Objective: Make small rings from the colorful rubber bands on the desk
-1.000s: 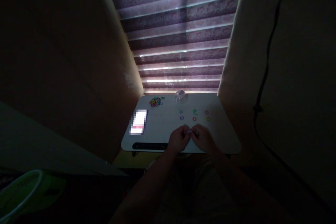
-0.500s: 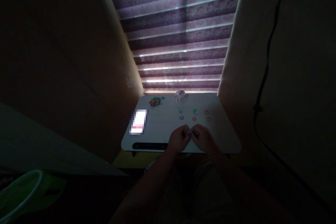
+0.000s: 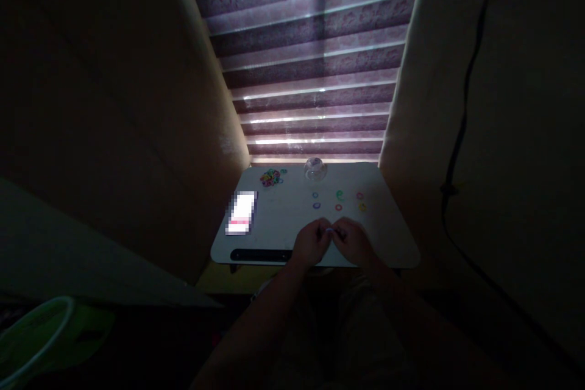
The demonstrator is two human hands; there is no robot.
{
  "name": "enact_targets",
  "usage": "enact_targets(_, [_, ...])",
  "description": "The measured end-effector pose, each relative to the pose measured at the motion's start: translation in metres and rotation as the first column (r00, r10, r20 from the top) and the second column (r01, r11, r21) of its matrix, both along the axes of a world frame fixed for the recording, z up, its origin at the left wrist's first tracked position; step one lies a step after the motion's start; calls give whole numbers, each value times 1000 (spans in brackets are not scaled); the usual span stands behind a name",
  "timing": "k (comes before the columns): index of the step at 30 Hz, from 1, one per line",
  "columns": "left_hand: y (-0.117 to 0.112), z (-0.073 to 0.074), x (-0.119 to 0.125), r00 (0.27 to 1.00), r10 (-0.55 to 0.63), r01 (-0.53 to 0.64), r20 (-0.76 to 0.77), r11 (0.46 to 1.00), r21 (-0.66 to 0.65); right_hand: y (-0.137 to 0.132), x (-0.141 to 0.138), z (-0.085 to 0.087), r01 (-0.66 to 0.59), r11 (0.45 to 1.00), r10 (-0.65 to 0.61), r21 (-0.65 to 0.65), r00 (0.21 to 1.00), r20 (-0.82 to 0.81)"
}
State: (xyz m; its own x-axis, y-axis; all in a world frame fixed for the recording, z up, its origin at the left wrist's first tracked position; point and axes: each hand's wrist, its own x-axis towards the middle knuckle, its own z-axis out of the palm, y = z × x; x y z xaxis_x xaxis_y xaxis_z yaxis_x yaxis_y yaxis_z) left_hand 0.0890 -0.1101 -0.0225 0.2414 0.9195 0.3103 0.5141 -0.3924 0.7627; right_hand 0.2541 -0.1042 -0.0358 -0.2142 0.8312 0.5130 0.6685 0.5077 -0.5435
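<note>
My left hand (image 3: 313,240) and my right hand (image 3: 351,239) meet over the front of a small white table (image 3: 283,219). Between their pinched fingertips is a small light purple band (image 3: 329,230), mostly covered by the fingers. Just beyond my hands lie several coloured bands in two rows: a blue one (image 3: 315,194), a purple one (image 3: 317,205), a green curled one (image 3: 339,195), a red one (image 3: 339,208), a pinkish one (image 3: 359,195) and a yellow one (image 3: 362,207).
A heap of mixed coloured bands (image 3: 270,178) lies at the back left. A clear round container (image 3: 315,169) stands at the back edge, before a blind (image 3: 315,73). On the left is a bright-screened phone (image 3: 241,213); a black slot (image 3: 260,255) runs along the front.
Both hands stay in nearly the same place, pinching the small band. Nothing else on the table has visibly moved.
</note>
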Motion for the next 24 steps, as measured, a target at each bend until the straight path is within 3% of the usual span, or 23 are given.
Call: enact_targets(24, [0,0,1,999,15,-14,-49,1000,23,1,0,-1,11,1000,-11,1,1000,23])
